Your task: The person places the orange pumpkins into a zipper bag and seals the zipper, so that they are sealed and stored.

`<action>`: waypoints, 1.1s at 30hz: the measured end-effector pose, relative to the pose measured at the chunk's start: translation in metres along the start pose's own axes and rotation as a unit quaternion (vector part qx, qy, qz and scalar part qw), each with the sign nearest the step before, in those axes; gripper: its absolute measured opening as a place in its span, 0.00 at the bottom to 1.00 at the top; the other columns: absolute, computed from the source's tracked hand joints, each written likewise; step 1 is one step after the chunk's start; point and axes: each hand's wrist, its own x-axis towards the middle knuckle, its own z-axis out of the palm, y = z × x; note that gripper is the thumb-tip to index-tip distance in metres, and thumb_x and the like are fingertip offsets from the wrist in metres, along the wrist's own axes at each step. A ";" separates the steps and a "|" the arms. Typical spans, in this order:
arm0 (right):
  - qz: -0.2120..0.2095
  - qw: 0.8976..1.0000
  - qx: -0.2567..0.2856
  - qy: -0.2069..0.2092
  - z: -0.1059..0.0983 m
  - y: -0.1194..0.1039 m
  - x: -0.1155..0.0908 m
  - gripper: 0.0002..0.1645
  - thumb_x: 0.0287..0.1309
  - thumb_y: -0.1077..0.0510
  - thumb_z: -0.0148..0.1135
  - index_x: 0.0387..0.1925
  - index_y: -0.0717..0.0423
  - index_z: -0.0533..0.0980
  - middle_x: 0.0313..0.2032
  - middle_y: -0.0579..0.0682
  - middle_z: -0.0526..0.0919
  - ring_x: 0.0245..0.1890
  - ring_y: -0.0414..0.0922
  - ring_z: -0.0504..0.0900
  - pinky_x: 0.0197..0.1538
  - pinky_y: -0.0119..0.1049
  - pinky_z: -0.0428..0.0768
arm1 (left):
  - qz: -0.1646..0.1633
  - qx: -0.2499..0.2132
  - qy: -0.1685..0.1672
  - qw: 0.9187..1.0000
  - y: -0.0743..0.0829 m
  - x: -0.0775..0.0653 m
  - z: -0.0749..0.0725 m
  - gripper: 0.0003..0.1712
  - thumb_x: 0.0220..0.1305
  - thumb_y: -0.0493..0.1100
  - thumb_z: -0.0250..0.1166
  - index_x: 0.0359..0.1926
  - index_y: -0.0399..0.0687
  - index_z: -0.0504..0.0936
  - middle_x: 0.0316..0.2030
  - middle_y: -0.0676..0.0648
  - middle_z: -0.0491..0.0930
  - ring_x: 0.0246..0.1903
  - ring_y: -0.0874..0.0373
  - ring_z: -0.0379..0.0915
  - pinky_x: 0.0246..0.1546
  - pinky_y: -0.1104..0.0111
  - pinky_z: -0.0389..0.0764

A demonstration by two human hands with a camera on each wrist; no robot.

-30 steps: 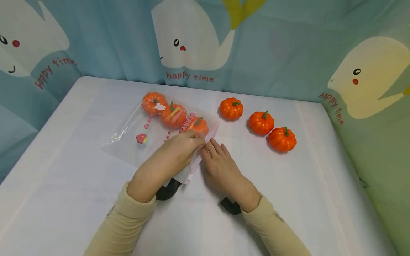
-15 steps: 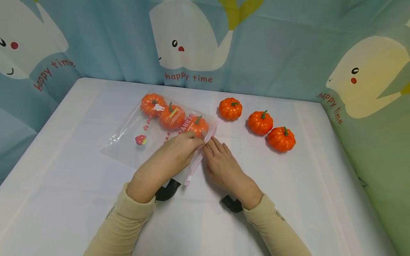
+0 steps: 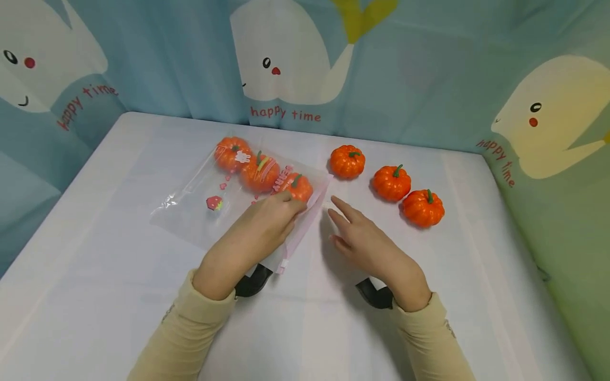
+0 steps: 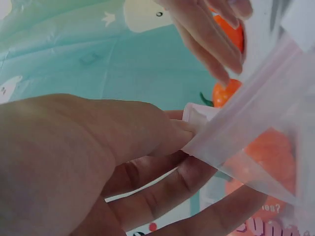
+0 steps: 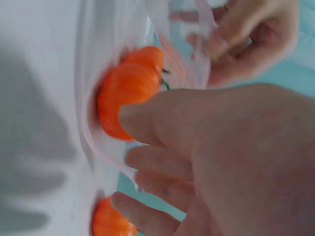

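Observation:
My left hand [image 3: 264, 219] pinches the pink zip edge of a clear plastic zip bag [image 3: 186, 214] printed with a strawberry. In the left wrist view, the thumb and fingers grip the lifted lip of the bag [image 4: 246, 135]. Three small orange toy pumpkins [image 3: 259, 173] with green stems lie inside it in a slanting row. My right hand [image 3: 374, 246] hovers just right of the bag's mouth, fingers spread and holding nothing. From the right wrist view, the mouth gapes and a pumpkin [image 5: 128, 93] shows through it, behind the right thumb.
Three loose toy pumpkins stand on the white table [image 3: 119, 238] right of the bag: one at the back [image 3: 347, 162], then a middle pumpkin [image 3: 391, 183] and a nearer pumpkin [image 3: 423, 208]. A blue-green curtain [image 3: 405, 79] with whale prints hangs behind the table.
My right hand has let go of the bag's edge and moved right, fingers now spread. My left hand still grips the edge, and the bag's mouth has lifted a little.

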 end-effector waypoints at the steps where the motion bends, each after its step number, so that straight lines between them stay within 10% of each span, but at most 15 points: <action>1: 0.008 1.000 0.008 -0.001 -0.004 0.003 -0.001 0.32 0.65 0.58 0.62 0.66 0.69 0.67 0.73 0.63 0.60 0.68 0.62 0.69 0.67 0.54 0.71 | -0.001 0.000 0.001 1.000 0.000 0.001 0.000 0.12 0.68 0.37 0.63 0.50 0.41 0.84 0.38 0.43 0.81 0.34 0.53 0.78 0.38 0.63 0.84; 10: 0.126 0.991 0.047 -0.009 -0.029 0.035 -0.016 0.31 0.69 0.56 0.56 0.69 0.67 0.65 0.74 0.64 0.56 0.72 0.64 0.59 0.70 0.61 0.64 | -0.052 -0.023 -0.071 0.996 0.007 0.001 0.003 0.17 0.64 0.35 0.65 0.54 0.42 0.82 0.45 0.43 0.82 0.40 0.52 0.80 0.37 0.63 0.84; 17: 0.181 0.981 0.066 0.027 -0.046 0.055 -0.027 0.30 0.70 0.56 0.52 0.68 0.67 0.65 0.72 0.69 0.55 0.69 0.69 0.60 0.67 0.67 0.62 | -0.073 0.011 -0.090 0.993 0.014 0.000 0.012 0.12 0.59 0.37 0.69 0.40 0.40 0.74 0.30 0.46 0.77 0.28 0.52 0.74 0.30 0.61 0.79; 23: 0.210 0.972 0.056 0.087 -0.047 0.070 -0.035 0.27 0.69 0.59 0.53 0.62 0.72 0.68 0.70 0.74 0.55 0.69 0.74 0.56 0.67 0.70 0.60 | -0.149 0.065 -0.160 0.974 0.018 -0.003 0.015 0.23 0.54 0.52 0.76 0.39 0.39 0.79 0.28 0.45 0.79 0.28 0.49 0.77 0.28 0.58 0.78; 33: 0.280 0.943 0.048 0.175 -0.042 0.088 -0.039 0.27 0.65 0.61 0.50 0.62 0.72 0.67 0.70 0.75 0.55 0.70 0.73 0.53 0.68 0.70 0.57 | -0.161 0.073 -0.108 0.978 0.021 -0.009 0.014 0.09 0.56 0.36 0.70 0.31 0.36 0.78 0.25 0.42 0.82 0.25 0.48 0.79 0.25 0.55 0.80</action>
